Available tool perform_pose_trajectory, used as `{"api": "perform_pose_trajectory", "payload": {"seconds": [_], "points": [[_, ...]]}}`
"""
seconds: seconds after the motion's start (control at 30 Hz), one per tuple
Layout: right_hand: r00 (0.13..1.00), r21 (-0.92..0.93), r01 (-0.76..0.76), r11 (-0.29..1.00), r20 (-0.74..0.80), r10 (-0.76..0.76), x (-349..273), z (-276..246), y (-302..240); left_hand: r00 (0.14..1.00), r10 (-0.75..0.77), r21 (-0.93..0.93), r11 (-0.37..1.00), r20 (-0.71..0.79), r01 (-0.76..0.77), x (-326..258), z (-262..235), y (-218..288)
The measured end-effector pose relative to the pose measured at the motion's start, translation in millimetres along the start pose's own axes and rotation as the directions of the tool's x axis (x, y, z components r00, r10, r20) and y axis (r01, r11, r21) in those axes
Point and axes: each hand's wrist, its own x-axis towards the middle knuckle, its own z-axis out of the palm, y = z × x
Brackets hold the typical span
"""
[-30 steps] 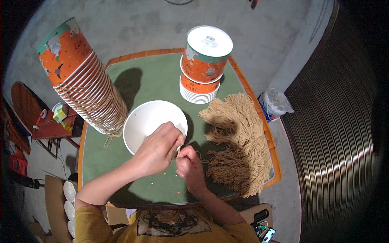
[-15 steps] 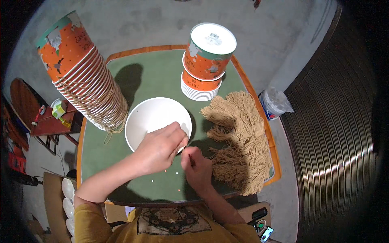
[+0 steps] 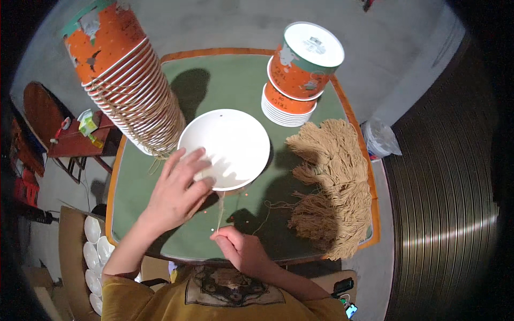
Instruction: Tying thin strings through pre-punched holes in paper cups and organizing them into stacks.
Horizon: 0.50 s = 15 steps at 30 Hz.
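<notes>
Green tabletop bears yarn; white bowl sits beside tall tub stack.

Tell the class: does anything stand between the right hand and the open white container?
Nothing visible blocks the way: only a thin string runs from the right hand toward the near rim of the container, above the green tabletop.

Holds the left hand forward with its back up and fingers spread and slightly bent, at the end of a left forearm slanting in from lower left. Pinches thumb to curled forefinger on the right hand, lower and nearer the torso than the left, with the right forearm angled in from lower right.
</notes>
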Motion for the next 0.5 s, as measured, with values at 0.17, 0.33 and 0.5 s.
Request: {"api": "perform_pose_trajectory", "payload": {"seconds": [0.17,0.33,0.5], "points": [[0.991,0.086,-0.061,0.994,0.126,0.050,3.9,8.7,-0.3,0.725,-0.547,-0.308,0.837,-0.419,0.453,-52.2,44.4,28.8],[0.988,0.109,-0.089,0.990,0.135,0.074,0.3,15.9,1.1,0.560,-0.703,-0.830,-0.078,0.438,0.552,-42.1,26.5,45.7],[0.992,0.076,-0.070,0.995,0.110,0.061,1.0,16.1,4.3,0.653,-0.274,-0.633,-0.658,0.706,0.408,-46.0,44.3,35.0]]}}
